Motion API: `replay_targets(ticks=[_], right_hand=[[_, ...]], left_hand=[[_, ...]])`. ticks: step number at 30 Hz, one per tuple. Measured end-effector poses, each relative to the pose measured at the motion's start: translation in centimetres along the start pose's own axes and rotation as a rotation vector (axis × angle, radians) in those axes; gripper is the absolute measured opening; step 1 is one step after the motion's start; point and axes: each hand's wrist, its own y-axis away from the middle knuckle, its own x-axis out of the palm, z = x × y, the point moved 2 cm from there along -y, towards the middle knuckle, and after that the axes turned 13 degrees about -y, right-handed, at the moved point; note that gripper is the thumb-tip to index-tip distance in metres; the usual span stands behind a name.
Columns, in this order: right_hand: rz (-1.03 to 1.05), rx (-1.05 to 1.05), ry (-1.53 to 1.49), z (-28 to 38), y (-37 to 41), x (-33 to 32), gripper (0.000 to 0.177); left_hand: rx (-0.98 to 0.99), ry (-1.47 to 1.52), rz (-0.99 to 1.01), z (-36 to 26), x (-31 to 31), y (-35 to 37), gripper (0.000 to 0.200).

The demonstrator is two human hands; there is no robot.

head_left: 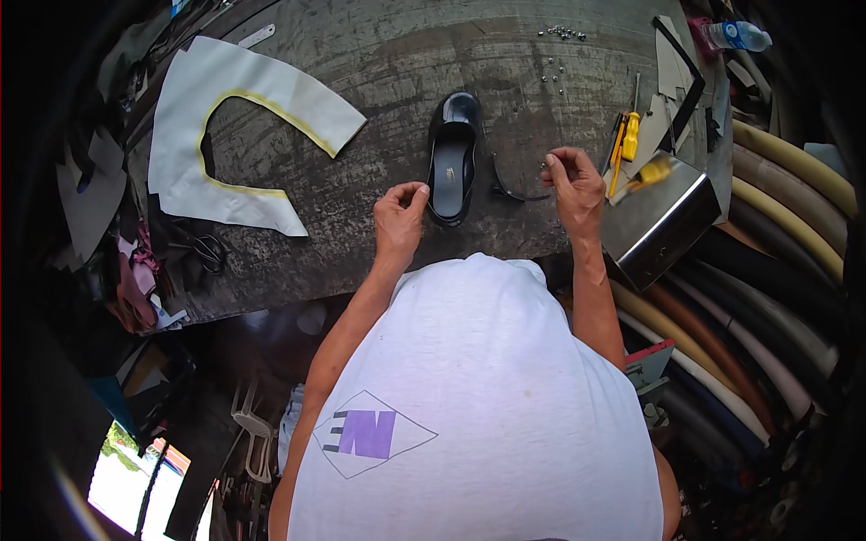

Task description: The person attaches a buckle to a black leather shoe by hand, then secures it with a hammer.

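Observation:
A black shoe [452,171] with a glossy toe lies on the worktable, its toe pointing away from me. My left hand [399,219] is closed in a pinch, thumb and fingertips right at the left rim of the shoe near the heel. From the shoe's right side a thin black strap [521,197] curves out towards my other hand. My right hand [578,187] pinches a small shiny metal piece [545,166] between thumb and forefinger, just above the strap's end.
Small metal studs [561,33] lie scattered at the back. A white C-shaped piece [244,77] with yellow edging is at left. A yellow screwdriver [631,135], a brush [651,171] on a metal box [672,221], a bottle [735,36] and material rolls [785,171] line the right.

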Motion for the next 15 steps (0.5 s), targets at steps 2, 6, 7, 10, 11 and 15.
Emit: replay_targets(ticks=[2,6,7,10,11,15], right_hand=[[0.232,-0.024,0.052,2.9,0.5,3.0,0.011],[0.618,-0.272,0.171,2.5,0.5,9.5,0.008],[0.700,-0.363,0.264,1.9,0.4,10.4,0.007],[0.783,-0.375,0.412,0.4,0.2,11.6,0.012],[0.804,-0.364,0.417,0.1,0.3,11.7,0.015],[0.840,-0.348,0.444,-1.0,0.6,12.1,0.023]], left_hand=[[-0.016,0.024,0.005,0.2,-0.1,-0.3,0.021],[0.004,-0.001,-0.008,0.8,0.0,-0.6,0.022],[0.013,-0.011,-0.017,0.7,-0.1,-0.6,0.023],[-0.031,0.002,-0.014,0.2,-0.7,-0.6,0.023],[-0.034,0.006,-0.006,0.1,-0.8,-0.6,0.022],[-0.046,0.026,0.017,0.1,-0.8,-0.6,0.023]])
